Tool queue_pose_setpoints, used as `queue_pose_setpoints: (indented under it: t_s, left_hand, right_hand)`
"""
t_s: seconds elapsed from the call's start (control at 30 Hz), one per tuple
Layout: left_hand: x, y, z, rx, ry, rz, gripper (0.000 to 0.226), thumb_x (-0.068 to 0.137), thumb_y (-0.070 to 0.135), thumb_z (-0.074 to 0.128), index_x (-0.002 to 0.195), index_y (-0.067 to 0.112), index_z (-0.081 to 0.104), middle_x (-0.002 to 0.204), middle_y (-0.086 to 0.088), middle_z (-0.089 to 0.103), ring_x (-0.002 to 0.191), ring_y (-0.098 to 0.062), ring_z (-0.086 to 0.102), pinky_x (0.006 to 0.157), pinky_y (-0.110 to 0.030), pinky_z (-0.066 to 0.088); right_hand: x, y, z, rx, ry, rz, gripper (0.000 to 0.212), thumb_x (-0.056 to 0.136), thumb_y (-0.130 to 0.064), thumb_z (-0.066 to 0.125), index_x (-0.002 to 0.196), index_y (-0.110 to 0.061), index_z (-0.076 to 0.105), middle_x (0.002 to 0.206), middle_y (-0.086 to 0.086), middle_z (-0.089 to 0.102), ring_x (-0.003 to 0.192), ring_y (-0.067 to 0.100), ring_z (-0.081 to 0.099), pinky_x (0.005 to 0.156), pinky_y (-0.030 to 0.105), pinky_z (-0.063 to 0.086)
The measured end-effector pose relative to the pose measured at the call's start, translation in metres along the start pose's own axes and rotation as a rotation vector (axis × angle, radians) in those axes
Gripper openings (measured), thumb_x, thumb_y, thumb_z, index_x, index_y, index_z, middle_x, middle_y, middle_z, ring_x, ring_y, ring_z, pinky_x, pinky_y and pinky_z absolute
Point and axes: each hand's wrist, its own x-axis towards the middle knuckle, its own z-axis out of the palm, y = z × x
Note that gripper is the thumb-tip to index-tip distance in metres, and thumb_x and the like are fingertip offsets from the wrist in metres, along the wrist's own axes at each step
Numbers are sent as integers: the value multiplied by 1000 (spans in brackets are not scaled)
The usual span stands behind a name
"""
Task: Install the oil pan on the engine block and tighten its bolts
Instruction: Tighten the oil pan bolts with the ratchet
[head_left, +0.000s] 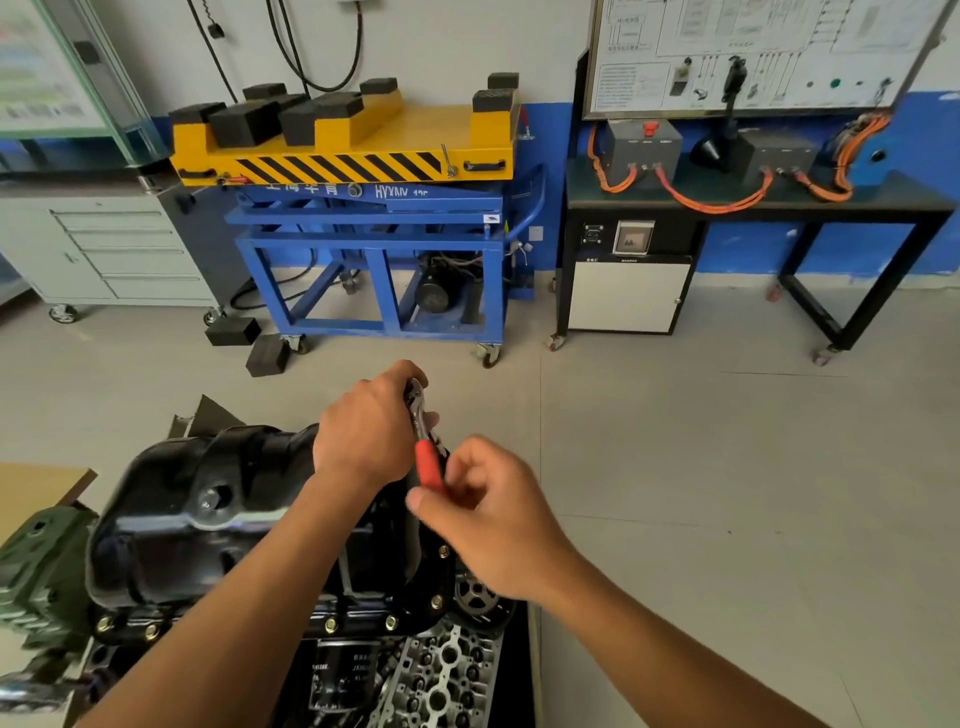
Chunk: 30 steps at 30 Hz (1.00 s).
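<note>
1. Step in hand, as we judge it: tightening a bolt at the far edge of the oil pan (197, 519) w/ the wrench (427, 457), at the centre of the frame. The bolt itself is hidden behind the hands.
2. The pan sits in the lower left of the frame, on top of the engine block (447, 670). Gold-coloured bolts (389, 622) already stand in its near flange, at lower centre.
3. To do it well, we keep the tool's head square on the bolt and press down w/ the left hand (369, 431) so it does not slip off. We pull the handle in short, even strokes. We would go crosswise round the flange, not one side first, so the pan seats evenly, w/ approx. equal force on all bolts.
4. Left hand: just above centre, back of the hand to the camera, fingers curled over the chrome head of the wrench.
5. Right hand (493, 519): just right of centre, thumb & curled fingers pinch the red handle. Both forearms come up from the bottom edge.
</note>
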Motion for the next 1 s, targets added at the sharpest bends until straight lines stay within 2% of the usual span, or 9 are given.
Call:
queue_pose_setpoints:
  t_s: [0.17,0.33,0.4,0.47,0.57,0.63,0.73,0.87,1.0]
  left_hand:
    - [0,1,-3,-17,-18,1,19,87,47,71,98,34,62,88,3,67,83,-25,64,65,-34,46]
    - [7,1,-4,-40,-71,-68,17,84,43,74,87,31,62,86,4,66,83,-26,62,66,-34,42]
    - [10,1,-4,-50,-78,-91,14,86,39,71,83,30,60,85,4,65,83,-26,63,66,-35,43]
    - [11,1,-3,-56,-68,-106,13,85,38,69,83,29,60,83,6,65,80,-25,61,65,-34,41]
    - [11,3,-4,-53,-64,-127,17,85,42,72,85,29,61,83,7,65,76,-21,58,64,-33,39]
    - [11,4,-5,-60,-70,-153,19,85,42,73,83,29,60,83,7,65,77,-21,60,64,-33,40]
    - [11,3,-5,-77,-78,-166,18,84,40,74,82,29,61,81,7,65,76,-20,61,63,-32,41]
    - [9,4,-5,-45,-90,-141,16,84,42,74,85,30,63,83,6,66,78,-21,62,64,-33,42]
    - [9,4,-6,-53,-94,-145,17,83,43,75,86,30,64,85,5,66,81,-23,63,65,-33,41]
  right_hand:
    - [6,-7,15,-11,-30,49,40,78,-29,79,71,-24,40,58,-6,44,51,10,39,55,33,39]
    - [19,-12,-16,-31,-161,126,34,79,-19,82,71,-18,49,57,-4,62,57,17,68,61,34,56]
    - [29,-14,-33,-29,-190,178,28,79,-15,82,77,-14,54,61,0,69,61,15,71,66,34,59]
    - [42,-20,-51,-60,-206,239,29,77,-18,84,94,-16,61,69,6,74,62,15,71,67,31,58]
    - [62,-27,-72,-72,-216,309,50,74,-23,86,116,-19,60,70,9,75,63,13,71,57,19,51]
    - [73,-32,-83,-104,-214,318,52,71,-28,88,115,-19,62,71,9,75,61,9,70,49,13,46]
    - [88,-32,-95,-131,-164,334,71,50,-51,90,109,-20,66,77,5,76,57,5,62,52,20,43]
    - [114,-17,-94,13,33,347,35,77,-26,84,105,-13,70,81,1,77,57,4,54,53,23,38]
    - [145,-14,-66,170,87,352,35,88,-15,74,120,-20,60,94,6,76,60,8,53,54,22,42]
